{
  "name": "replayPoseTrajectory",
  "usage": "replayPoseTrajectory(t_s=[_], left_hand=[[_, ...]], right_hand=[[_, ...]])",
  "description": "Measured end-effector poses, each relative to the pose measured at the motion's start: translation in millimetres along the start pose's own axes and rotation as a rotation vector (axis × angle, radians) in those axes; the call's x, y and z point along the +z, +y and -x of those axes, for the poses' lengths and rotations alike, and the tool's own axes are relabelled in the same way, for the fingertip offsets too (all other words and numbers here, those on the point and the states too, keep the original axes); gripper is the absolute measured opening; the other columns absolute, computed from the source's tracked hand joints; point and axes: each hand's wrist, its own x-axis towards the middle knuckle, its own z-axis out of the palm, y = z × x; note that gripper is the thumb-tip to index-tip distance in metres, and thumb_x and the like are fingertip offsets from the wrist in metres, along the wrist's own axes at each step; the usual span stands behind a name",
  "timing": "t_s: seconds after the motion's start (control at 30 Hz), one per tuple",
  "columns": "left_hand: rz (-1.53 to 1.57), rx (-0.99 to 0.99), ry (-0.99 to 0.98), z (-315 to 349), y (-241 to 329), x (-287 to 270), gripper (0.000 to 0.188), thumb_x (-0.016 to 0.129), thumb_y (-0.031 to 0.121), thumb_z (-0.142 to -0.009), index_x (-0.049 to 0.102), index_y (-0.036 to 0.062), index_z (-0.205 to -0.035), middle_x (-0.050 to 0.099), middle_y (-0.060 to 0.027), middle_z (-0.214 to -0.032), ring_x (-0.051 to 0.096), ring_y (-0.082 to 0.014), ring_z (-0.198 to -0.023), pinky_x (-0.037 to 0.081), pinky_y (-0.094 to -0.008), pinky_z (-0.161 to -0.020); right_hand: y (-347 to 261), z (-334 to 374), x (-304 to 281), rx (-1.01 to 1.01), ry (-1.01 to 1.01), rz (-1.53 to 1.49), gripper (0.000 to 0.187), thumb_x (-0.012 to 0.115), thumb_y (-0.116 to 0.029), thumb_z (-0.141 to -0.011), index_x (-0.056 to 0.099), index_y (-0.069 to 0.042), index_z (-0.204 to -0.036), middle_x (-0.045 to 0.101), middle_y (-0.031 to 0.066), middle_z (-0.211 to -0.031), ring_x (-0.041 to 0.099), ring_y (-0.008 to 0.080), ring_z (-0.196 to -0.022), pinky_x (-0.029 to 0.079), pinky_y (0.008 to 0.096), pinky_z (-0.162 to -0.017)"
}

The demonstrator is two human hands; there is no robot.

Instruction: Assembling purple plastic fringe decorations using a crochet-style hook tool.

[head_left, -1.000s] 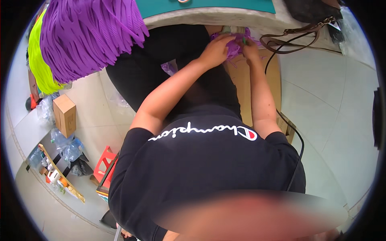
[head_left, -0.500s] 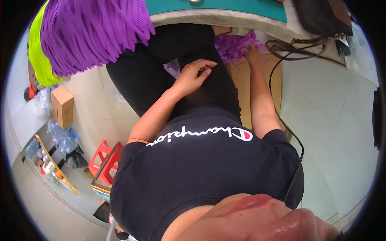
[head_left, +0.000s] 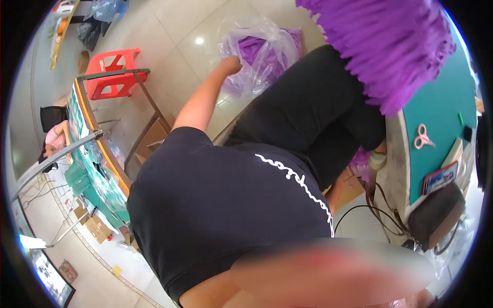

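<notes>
My left arm stretches out to the left over the floor. My left hand (head_left: 232,65) is closed at the near rim of a clear plastic bag (head_left: 231,84), and its fingers seem to grip the film. Purple material (head_left: 257,50) fills the bag. My right forearm (head_left: 337,192) reaches down beside my leg; the hand itself is hidden. Close to it, purple strips (head_left: 361,161) lie low by my foot, under the table edge. A thick bunch of purple textured strips (head_left: 390,46) hangs over the table's near side, above my legs.
On the green table mat (head_left: 444,110) lie pink-handled scissors (head_left: 422,137). A dark bag (head_left: 436,213) and a black cable (head_left: 354,208) are at the right. Leftward stand a red stool (head_left: 112,90) and a metal-framed table (head_left: 110,167); another person (head_left: 56,136) sits beyond it.
My view and body have turned left. My left hand has gone from my thigh to the plastic bag on the floor. My right hand has passed out of sight behind my leg.
</notes>
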Motion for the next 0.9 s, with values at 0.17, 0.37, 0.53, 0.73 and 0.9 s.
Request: replayPoseTrajectory(t_s=[0.17, 0.37, 0.53, 0.73, 0.9], left_hand=[[1.077, 0.244, -0.14, -65.3, 69.8, 108.6, 0.066, 0.043, 0.054, -0.094, 0.038, 0.005, -0.138, 0.048, -0.0173, -0.134, 0.049, -0.0297, -0.121, 0.038, -0.0433, -0.101], [1.368, 0.189, -0.573, -97.3, 157.1, 135.6, 0.05, 0.054, 0.038, -0.086, 0.054, 0.0042, -0.123, 0.057, -0.0131, -0.12, 0.051, -0.0242, -0.115, 0.04, -0.0392, -0.098], [0.299, -0.038, 0.103, -126.1, 131.8, 117.6, 0.019, 0.063, 0.018, -0.076, 0.069, 0.0023, -0.086, 0.067, -0.0146, -0.088, 0.063, -0.0284, -0.094, 0.049, -0.0389, -0.083], [0.279, -0.48, 0.424, -137.7, 61.8, 87.0, 0.058, 0.073, 0.029, -0.075, 0.047, 0.0023, -0.119, 0.048, -0.0161, -0.125, 0.048, -0.0304, -0.115, 0.04, -0.0439, -0.096], [0.241, -0.488, 0.513, -137.3, 36.2, 77.7, 0.034, 0.074, 0.025, -0.075, 0.057, 0.0087, -0.1, 0.061, -0.0134, -0.11, 0.058, -0.033, -0.103, 0.046, -0.0444, -0.088]], right_hand=[[8.5, -15.3, -36.0, -0.136, -0.017, 0.267, 0.039, 0.058, -0.034, -0.087, 0.064, -0.003, -0.11, 0.068, 0.0201, -0.096, 0.065, 0.0349, -0.089, 0.049, 0.0417, -0.075], [-55.1, -0.5, -59.0, 0.116, -0.083, 0.442, 0.045, 0.058, -0.043, -0.084, 0.064, -0.008, -0.111, 0.068, 0.0202, -0.099, 0.065, 0.0386, -0.093, 0.051, 0.0437, -0.073], [-87.5, 12.1, -50.5, -0.002, -0.074, 0.374, 0.048, 0.058, -0.047, -0.083, 0.066, -0.007, -0.108, 0.069, 0.0192, -0.096, 0.066, 0.0366, -0.09, 0.051, 0.0448, -0.071], [-102.2, 32.0, -60.8, 0.281, -0.081, 0.375, 0.046, 0.059, -0.046, -0.081, 0.067, -0.007, -0.105, 0.069, 0.0189, -0.093, 0.067, 0.0336, -0.088, 0.052, 0.0462, -0.069], [-110.6, 26.5, -57.8, 0.205, -0.123, 0.548, 0.044, 0.058, -0.045, -0.082, 0.066, -0.006, -0.102, 0.069, 0.0172, -0.088, 0.067, 0.0358, -0.083, 0.052, 0.0469, -0.068]])
